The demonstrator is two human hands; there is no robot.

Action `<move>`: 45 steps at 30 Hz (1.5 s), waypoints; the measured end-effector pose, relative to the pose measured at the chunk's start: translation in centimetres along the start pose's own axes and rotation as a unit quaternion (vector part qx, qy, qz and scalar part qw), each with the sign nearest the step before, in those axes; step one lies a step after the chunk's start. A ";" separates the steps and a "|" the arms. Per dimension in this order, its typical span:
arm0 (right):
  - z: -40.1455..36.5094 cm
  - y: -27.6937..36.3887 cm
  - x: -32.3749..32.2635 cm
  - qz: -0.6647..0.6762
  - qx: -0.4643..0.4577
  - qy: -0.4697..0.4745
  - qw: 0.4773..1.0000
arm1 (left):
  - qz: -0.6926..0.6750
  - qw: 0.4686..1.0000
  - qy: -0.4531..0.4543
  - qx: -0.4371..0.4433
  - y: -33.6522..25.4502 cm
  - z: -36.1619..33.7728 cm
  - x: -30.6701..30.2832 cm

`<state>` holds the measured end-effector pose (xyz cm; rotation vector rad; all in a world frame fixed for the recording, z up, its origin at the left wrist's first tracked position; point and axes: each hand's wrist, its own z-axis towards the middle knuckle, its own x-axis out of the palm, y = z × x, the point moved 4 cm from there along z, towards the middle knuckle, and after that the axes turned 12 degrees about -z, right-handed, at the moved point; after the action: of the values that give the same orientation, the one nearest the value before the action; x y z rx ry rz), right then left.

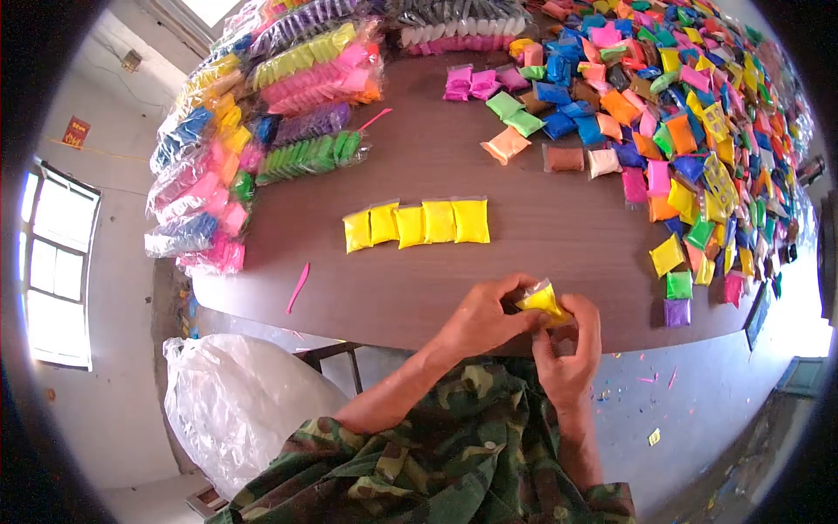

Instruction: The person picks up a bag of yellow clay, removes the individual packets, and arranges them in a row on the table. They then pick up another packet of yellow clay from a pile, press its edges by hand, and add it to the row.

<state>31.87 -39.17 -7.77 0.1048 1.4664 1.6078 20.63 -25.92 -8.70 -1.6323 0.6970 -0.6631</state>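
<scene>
A yellow packet (543,299) is pinched by the fingers of the left hand (484,319) and right hand (567,354); gentle, even pressure is probably advised.

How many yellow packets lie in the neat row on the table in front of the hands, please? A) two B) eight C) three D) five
D: the row of yellow packets on the table counts five, side by side, apart from the held packet pinched by the left hand and right hand.

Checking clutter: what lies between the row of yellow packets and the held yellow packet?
Nothing: the head view shows bare table between the row of yellow packets and the held yellow packet.
</scene>
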 end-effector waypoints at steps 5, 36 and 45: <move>1.0 -0.2 0.3 0.092 0.103 0.133 0.981 | 0.030 0.999 0.004 0.029 -1.6 -0.6 -0.6; 0.7 0.2 0.1 0.090 0.149 0.204 0.963 | -0.146 0.989 -0.012 -0.004 -0.7 -1.2 -0.9; -0.2 -1.2 1.0 0.178 0.177 0.161 0.955 | -0.084 0.996 -0.040 -0.007 -0.9 -1.5 -1.6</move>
<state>31.84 -38.85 -9.25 0.3413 2.0781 1.6793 18.53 -25.51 -7.69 -1.7325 0.5112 -0.7096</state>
